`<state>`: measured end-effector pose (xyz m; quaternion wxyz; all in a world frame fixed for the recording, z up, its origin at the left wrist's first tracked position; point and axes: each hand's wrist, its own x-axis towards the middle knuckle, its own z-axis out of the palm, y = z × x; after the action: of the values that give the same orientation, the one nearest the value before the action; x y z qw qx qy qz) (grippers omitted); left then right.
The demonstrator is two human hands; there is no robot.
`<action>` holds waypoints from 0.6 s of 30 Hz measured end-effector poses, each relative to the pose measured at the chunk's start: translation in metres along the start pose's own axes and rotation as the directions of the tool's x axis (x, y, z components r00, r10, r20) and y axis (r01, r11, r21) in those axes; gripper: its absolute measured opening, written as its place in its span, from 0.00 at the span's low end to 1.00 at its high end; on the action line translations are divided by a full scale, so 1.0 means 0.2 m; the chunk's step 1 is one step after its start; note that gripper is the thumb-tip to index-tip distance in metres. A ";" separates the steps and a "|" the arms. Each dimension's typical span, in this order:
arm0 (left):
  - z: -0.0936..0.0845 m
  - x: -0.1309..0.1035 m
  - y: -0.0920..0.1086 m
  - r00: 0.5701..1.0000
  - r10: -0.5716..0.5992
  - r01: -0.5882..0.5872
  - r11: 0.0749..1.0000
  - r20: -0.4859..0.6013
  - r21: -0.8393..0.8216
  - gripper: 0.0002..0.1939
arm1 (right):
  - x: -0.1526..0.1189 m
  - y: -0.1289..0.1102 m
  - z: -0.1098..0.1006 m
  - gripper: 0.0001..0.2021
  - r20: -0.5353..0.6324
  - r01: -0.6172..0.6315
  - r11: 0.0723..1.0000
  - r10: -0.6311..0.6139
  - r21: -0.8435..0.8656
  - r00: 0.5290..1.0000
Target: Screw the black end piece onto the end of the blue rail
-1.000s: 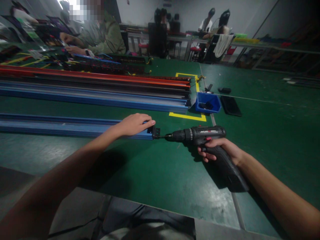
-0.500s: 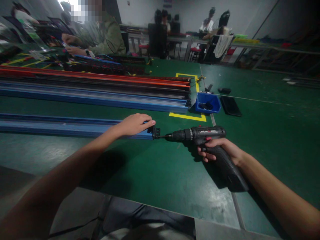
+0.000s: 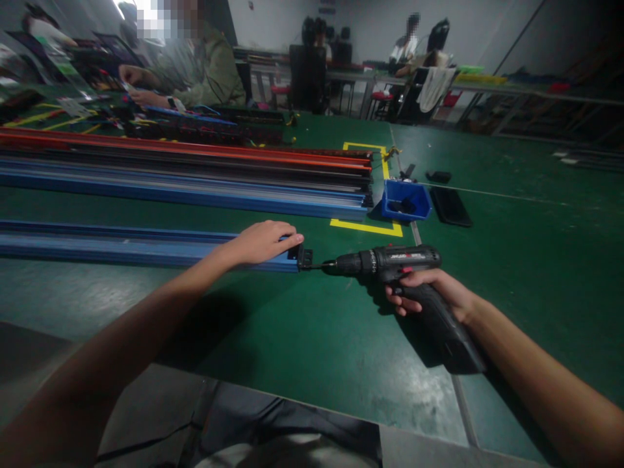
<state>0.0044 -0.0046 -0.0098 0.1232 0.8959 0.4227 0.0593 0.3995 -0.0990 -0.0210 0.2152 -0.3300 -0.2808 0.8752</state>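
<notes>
A long blue metal profile (image 3: 146,250) lies on the green tabletop, running in from the left edge. Across its right end rests my left hand (image 3: 266,244), fingers over the far side and thumb by a small black end piece (image 3: 305,259). My right hand (image 3: 424,292) is wrapped round the handle of a black cordless drill (image 3: 407,260), index finger near the trigger. The drill lies level, pointing left. Its thin bit (image 3: 322,265) meets the end piece; whether it sits in a screw is too small to tell.
Behind lie several blue, black and red profiles (image 3: 195,188), side by side. A blue bin (image 3: 406,201) with small black parts stands beyond the drill, a black flat object (image 3: 449,206) beside it. Yellow tape (image 3: 368,227) marks the table. Across it a co-worker (image 3: 209,71) sits handling something.
</notes>
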 end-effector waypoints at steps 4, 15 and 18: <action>0.00 0.00 0.00 1.000 -0.006 0.006 1.000 -0.001 -0.009 0.32 | 0.00 0.00 0.00 0.12 0.004 0.001 1.000 -0.001 0.000 1.000; 0.00 0.00 0.01 1.000 -0.007 0.007 1.000 -0.003 0.009 0.31 | 0.00 0.01 -0.01 0.11 -0.030 0.010 1.000 -0.010 -0.020 0.999; 0.00 0.00 0.01 1.000 -0.005 0.005 1.000 -0.004 0.008 0.31 | 0.00 0.00 -0.01 0.11 -0.036 0.010 1.000 -0.011 -0.021 0.999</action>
<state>0.0055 -0.0049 -0.0089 0.1192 0.8951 0.4256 0.0590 0.4001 -0.0990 -0.0220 0.2217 -0.3465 -0.2876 0.8649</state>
